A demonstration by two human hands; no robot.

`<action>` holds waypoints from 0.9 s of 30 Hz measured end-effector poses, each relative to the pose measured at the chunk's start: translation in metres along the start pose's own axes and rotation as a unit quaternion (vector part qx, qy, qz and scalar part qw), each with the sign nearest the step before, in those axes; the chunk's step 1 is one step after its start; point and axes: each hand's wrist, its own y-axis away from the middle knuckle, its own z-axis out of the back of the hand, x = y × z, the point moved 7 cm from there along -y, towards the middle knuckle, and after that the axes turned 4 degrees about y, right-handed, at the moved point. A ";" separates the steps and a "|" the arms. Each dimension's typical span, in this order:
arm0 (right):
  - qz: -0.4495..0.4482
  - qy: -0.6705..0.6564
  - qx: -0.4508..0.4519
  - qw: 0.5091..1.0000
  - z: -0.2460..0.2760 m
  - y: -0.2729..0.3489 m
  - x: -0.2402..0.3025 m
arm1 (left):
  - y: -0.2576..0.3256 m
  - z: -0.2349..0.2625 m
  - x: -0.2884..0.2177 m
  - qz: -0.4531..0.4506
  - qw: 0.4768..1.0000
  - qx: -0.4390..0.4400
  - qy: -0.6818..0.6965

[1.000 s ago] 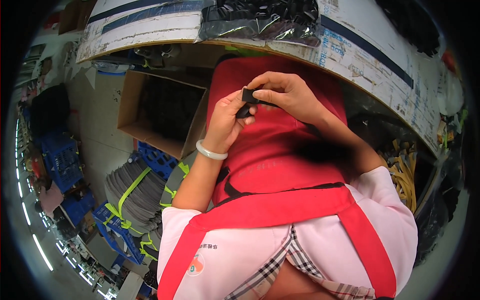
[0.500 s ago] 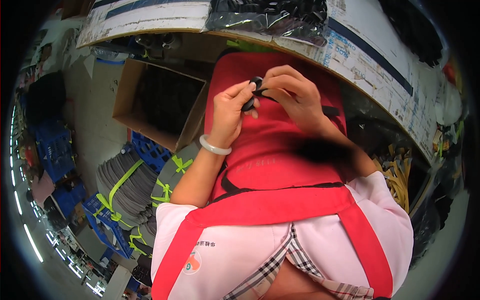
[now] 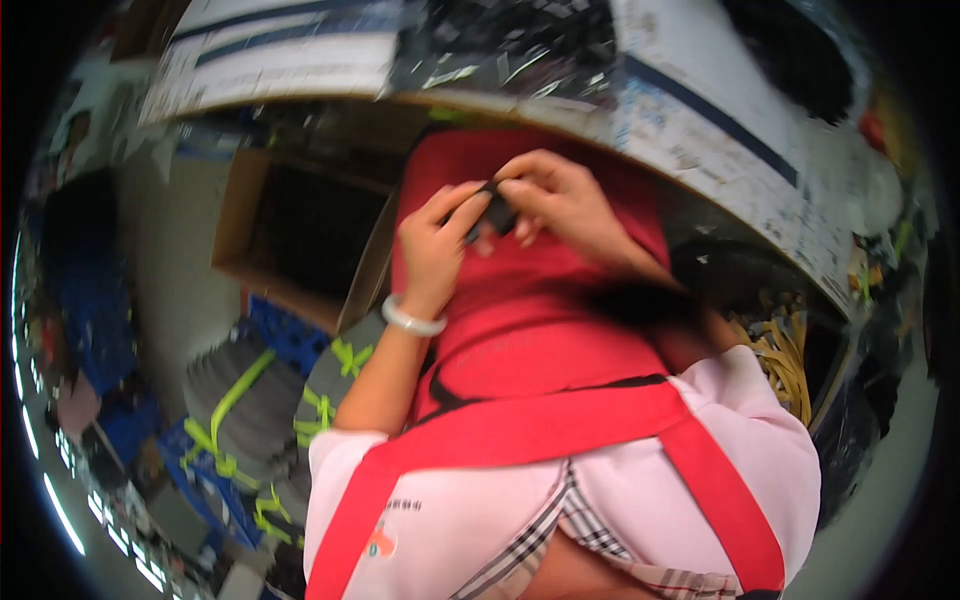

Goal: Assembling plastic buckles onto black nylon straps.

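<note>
Above my lap, both hands meet over a small black piece whose exact kind I cannot make out. My left hand, with a white bangle on its wrist, pinches the piece's left side between thumb and fingers. On its upper right, my right hand grips it with thumb and forefinger. Beneath the hands lies the red apron covering my lap. Motion blurs the piece and fingertips slightly.
Ahead stands a white-topped table with a clear bag of black pieces. An open cardboard box sits on the left, near bundled grey sheets tied with green strips and blue crates. Yellowish strips lie at right.
Both hands have drawn closer together around the black piece, which is now turned and more covered by fingers. The whole view has shifted slightly.
</note>
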 end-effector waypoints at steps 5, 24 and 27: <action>-0.079 -0.039 0.151 0.985 -0.014 -0.001 -0.014 | 0.009 0.004 -0.006 0.054 0.998 0.016 -0.025; 0.153 0.685 -0.507 0.501 0.436 -0.025 0.137 | 0.001 0.291 0.023 0.039 0.959 -0.200 0.197; 0.138 0.709 -0.521 0.455 0.464 -0.031 0.136 | -0.027 0.207 0.028 0.078 0.973 -0.135 0.171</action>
